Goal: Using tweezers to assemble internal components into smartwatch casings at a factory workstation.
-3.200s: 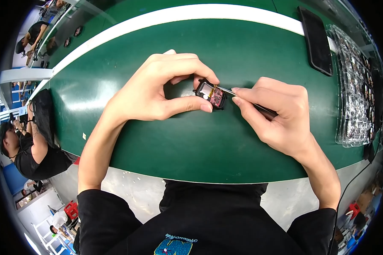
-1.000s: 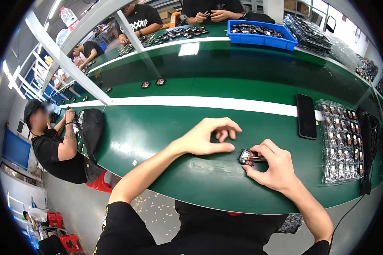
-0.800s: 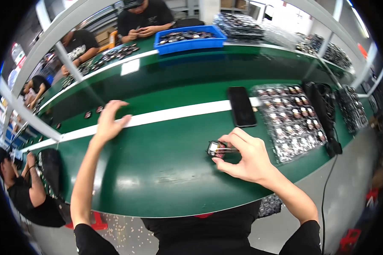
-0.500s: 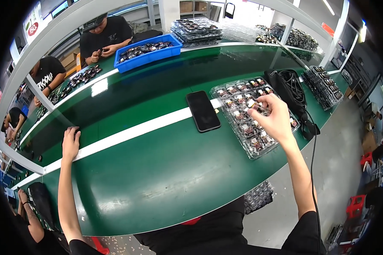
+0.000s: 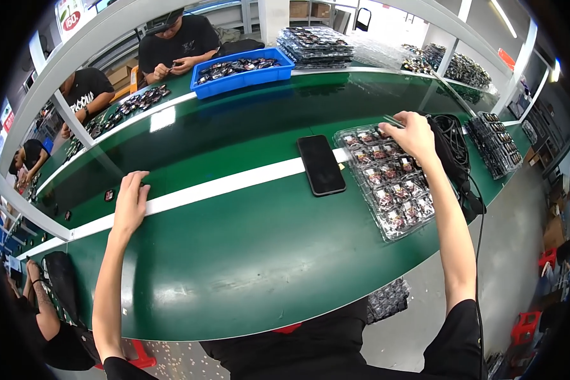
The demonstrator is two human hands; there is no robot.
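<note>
My right hand (image 5: 414, 138) is over the far edge of a clear plastic tray (image 5: 372, 218), thumb and forefinger brought together. Thin pale lines show at its fingertips, but what it pinches I cannot make out. Small dark parts with coppery and white bits (image 5: 384, 199) sit in the tray's pockets. Across the white strip (image 5: 228, 185), my left hand (image 5: 130, 204) has its fingers curled down close to the green surface. A dark bit shows between thumb and fingers, too covered to name. Left of that hand lies a small dark part (image 5: 109, 195).
A black phone (image 5: 322, 166) lies left of the tray; a black bag with cables (image 5: 448, 140) is right of it. Beyond are a blue bin of parts (image 5: 244, 75), stacked trays (image 5: 315, 47) and a co-worker (image 5: 177, 44). A metal post (image 5: 76, 123) stands at left.
My right hand has moved from the tray's middle to its far edge. The left hand has shifted slightly right, leaving a small dark part in view beside it. The whole view has turned a little.
</note>
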